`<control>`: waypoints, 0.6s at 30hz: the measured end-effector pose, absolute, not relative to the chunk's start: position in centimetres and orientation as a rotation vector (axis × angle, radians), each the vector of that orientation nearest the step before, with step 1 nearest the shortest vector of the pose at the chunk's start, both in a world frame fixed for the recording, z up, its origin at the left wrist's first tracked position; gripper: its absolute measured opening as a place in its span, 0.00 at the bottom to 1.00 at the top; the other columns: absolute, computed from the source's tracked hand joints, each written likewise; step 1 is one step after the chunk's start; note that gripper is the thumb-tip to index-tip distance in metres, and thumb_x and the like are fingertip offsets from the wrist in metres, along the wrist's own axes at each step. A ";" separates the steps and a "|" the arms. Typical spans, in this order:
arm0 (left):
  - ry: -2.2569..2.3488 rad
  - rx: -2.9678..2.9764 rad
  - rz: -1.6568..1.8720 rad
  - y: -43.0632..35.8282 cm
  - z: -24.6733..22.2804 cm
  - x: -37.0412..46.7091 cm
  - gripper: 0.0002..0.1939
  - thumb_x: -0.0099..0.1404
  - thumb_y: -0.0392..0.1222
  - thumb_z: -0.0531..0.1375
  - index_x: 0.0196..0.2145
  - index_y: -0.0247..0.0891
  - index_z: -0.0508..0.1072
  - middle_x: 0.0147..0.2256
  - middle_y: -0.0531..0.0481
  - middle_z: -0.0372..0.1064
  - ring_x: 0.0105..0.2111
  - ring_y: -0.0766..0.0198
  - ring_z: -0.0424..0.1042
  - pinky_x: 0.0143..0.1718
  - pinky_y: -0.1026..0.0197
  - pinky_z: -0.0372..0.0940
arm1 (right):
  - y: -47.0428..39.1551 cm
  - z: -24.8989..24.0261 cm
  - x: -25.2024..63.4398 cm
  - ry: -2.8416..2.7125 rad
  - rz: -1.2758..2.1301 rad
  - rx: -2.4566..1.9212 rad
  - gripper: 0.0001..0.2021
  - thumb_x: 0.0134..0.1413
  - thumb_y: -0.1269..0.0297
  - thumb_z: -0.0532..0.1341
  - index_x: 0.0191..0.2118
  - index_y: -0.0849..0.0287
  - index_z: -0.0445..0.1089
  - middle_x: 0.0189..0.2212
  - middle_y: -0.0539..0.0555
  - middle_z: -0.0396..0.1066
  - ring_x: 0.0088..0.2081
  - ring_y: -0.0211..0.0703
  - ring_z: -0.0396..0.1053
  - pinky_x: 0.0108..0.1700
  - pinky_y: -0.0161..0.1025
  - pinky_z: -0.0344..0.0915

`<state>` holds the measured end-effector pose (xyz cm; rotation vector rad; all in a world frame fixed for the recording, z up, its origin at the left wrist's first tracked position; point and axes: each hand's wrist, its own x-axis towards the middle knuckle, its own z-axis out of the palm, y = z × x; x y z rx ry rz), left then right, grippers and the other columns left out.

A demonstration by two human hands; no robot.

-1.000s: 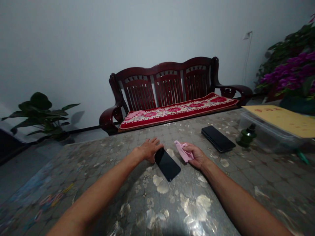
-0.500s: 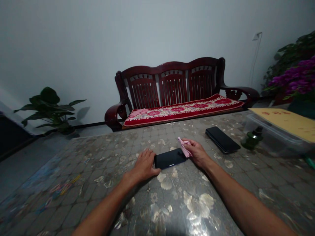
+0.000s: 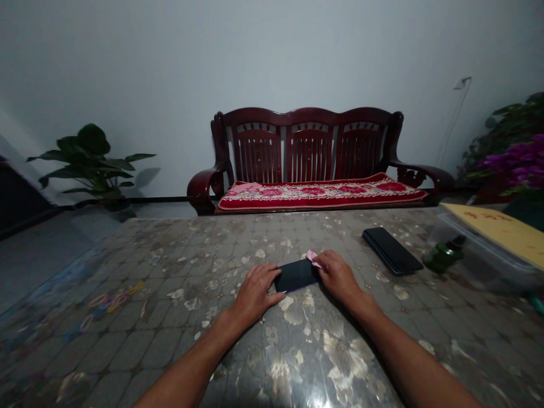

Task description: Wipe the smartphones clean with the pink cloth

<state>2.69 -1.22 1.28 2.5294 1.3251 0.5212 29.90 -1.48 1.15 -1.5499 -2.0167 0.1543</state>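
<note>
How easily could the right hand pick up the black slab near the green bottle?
Likely yes: nothing seems to stand between the right hand and the black slab off to its right. That hand holds a pink cloth, though, so it would probably have to let go first.

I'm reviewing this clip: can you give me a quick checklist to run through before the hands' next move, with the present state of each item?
1. Left hand on the phone: ok, thumb and fingers at its left end.
2. Pink cloth in the right hand: ok, pinched at the phone's right end.
3. Cloth pressed against the phone: cannot tell, the fingers cover most of it.
4. Green bottle clear of the right hand: ok, apart from it.
5. Rubber bands clear of the left hand: ok, off to its left.
</note>
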 end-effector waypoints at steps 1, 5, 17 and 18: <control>1.329 2.520 0.516 -1.2 1.3 2.7 0.25 0.61 0.42 0.69 0.56 0.39 0.74 0.60 0.38 0.70 0.62 0.45 0.67 0.67 0.36 0.54 | -1.6 1.3 29.8 -2.039 0.127 -1.562 0.12 0.59 0.75 0.57 0.42 0.58 0.77 0.39 0.58 0.73 0.45 0.48 0.67 0.48 0.40 0.62; 1.338 2.471 0.525 -1.2 1.2 2.9 0.26 0.61 0.42 0.70 0.57 0.38 0.74 0.60 0.38 0.69 0.62 0.46 0.67 0.68 0.37 0.51 | -2.1 1.8 28.8 -2.110 0.068 -1.605 0.15 0.61 0.76 0.56 0.47 0.58 0.76 0.41 0.58 0.75 0.45 0.49 0.68 0.48 0.40 0.63; 1.322 2.463 0.548 -1.1 1.3 3.1 0.25 0.61 0.42 0.69 0.56 0.38 0.75 0.60 0.39 0.70 0.62 0.45 0.67 0.68 0.40 0.54 | -2.1 2.3 27.9 -2.144 0.027 -1.688 0.15 0.62 0.76 0.56 0.48 0.59 0.77 0.41 0.59 0.76 0.45 0.48 0.69 0.48 0.39 0.63; 1.314 2.466 0.555 -1.1 1.2 3.1 0.25 0.61 0.41 0.69 0.56 0.39 0.76 0.60 0.39 0.70 0.62 0.45 0.67 0.68 0.40 0.54 | -2.0 2.3 27.9 -2.136 0.023 -1.698 0.15 0.62 0.76 0.56 0.47 0.59 0.77 0.41 0.59 0.76 0.44 0.48 0.69 0.48 0.39 0.63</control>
